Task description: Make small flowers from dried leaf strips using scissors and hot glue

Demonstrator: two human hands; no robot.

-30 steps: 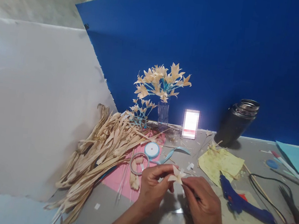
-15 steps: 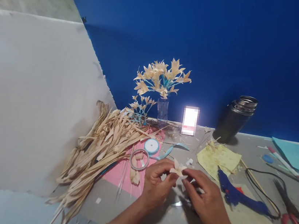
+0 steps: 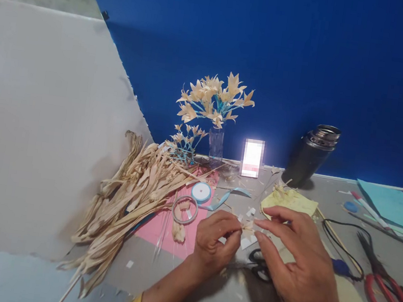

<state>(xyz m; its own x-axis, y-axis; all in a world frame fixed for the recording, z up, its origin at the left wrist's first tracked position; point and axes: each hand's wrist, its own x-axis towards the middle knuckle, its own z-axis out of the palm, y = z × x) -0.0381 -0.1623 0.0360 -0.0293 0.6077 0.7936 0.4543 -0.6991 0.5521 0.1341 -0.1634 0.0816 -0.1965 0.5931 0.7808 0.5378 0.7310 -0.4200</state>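
A small pale flower of dried husk [image 3: 248, 227] is pinched at its near side between the thumb and forefinger of my left hand [image 3: 217, 240]. Beside its petals, my right hand [image 3: 296, 262] has thumb and fingers spread apart, their tips very close to the flower; whether they touch it I cannot tell. Under the hands lie black-handled scissors [image 3: 259, 266], partly covered. My right hand hides most of the blue glue gun [image 3: 341, 267]. To the left of my left hand are a tape ring [image 3: 174, 210] and a ribbon spool [image 3: 201, 192].
Dried husks [image 3: 119, 214] are heaped at left over pink paper [image 3: 190, 238]. Husk flowers [image 3: 208, 97] stand in a clear vase [image 3: 216, 145] before the blue board [image 3: 291, 59]. A dark flask [image 3: 310, 158] stands behind; red-handled scissors [image 3: 386, 294] lie at right.
My right hand has drawn back from the flower and its fingers have spread. The flower has tipped and stays in my left hand. The black-handled scissors show more now; the glue gun shows less.
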